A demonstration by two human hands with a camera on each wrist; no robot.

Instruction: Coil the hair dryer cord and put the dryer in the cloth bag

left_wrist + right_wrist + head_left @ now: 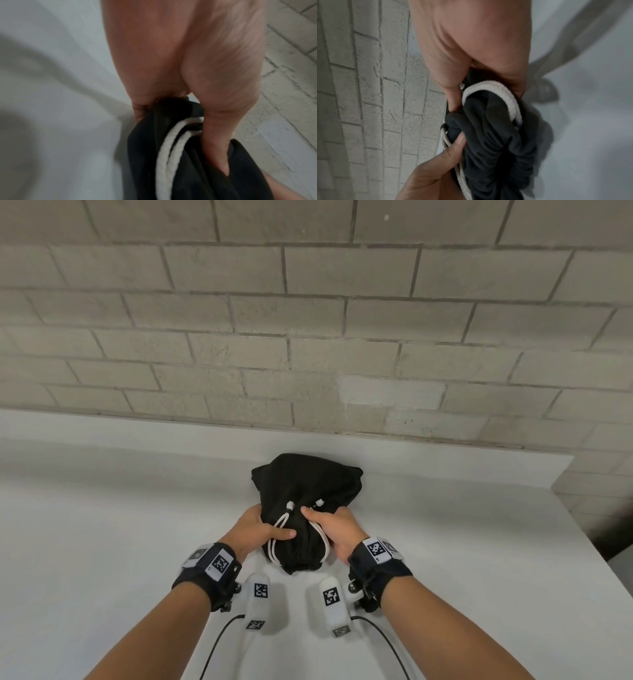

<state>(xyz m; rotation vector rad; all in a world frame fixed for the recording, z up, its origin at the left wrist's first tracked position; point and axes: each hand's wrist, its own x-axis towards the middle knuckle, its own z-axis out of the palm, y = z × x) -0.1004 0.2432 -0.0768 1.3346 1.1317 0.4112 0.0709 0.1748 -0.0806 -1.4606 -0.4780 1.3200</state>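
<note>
The wide white worktop (102,525) runs up to a grey brick wall (308,337) on the far side. Near its middle sits the black cloth drawstring bag (308,484), bulging at its far end and gathered to a puckered neck at the near end. No hair dryer or power cord shows anywhere, so the dryer is presumably inside the bag already, though the cloth hides it.

The left hand (255,530) grips the left side of the neck, thumb laid flat across the cloth and fingers curled under it. The right hand (334,529) wraps the right side, thumb pinning the cloth and fingers curled round it, with the white cotton drawstring (279,527) looping under its thumb in the right wrist view.

The step in hand looks like closing the bag. To do it well, one hand should hold the neck steady while the other draws the white loops away from it, so the channel gathers evenly. Pulling both loops together should keep the mouth from skewing. The knotted cord ends (290,505) lie on top of the bag, free.
</note>
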